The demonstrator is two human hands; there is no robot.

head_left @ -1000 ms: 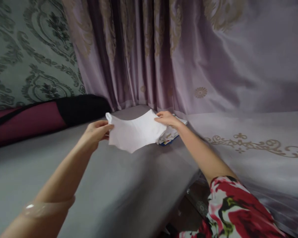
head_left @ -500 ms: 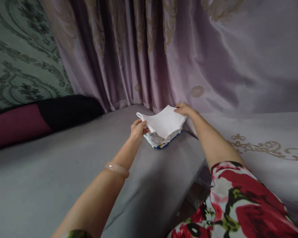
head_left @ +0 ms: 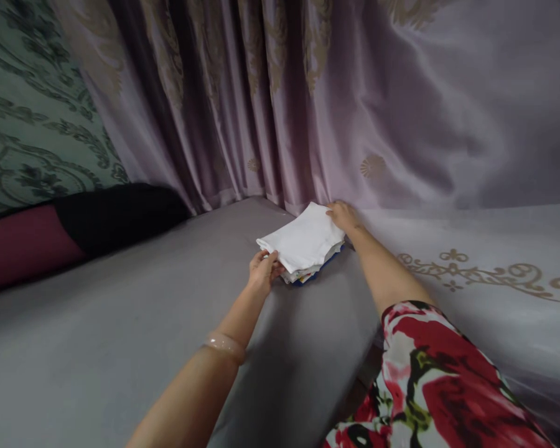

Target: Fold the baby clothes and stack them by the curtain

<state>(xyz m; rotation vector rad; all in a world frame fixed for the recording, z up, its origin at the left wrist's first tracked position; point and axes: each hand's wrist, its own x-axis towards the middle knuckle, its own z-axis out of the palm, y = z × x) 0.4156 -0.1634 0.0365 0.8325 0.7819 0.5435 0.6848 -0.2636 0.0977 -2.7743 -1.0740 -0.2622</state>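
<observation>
A folded white garment lies flat on top of a small stack of folded clothes, whose edges show white, a bit of yellow and blue at the bottom. My left hand is closed on the garment's near left corner, thumb on top and fingers partly hidden beside the stack. At the far right corner, my right hand grips the same garment by its edge, with some fingertips hard to make out.
The stack rests on a grey-covered bed, close to its right edge. Behind it hang purple curtains with gold patterns. A long black and maroon cushion-like object lies along the back left, against green patterned wallpaper.
The white garment's left side has come down onto the stack and now lies flatter. My left hand has lowered with it; my right hand stays at the far right corner.
</observation>
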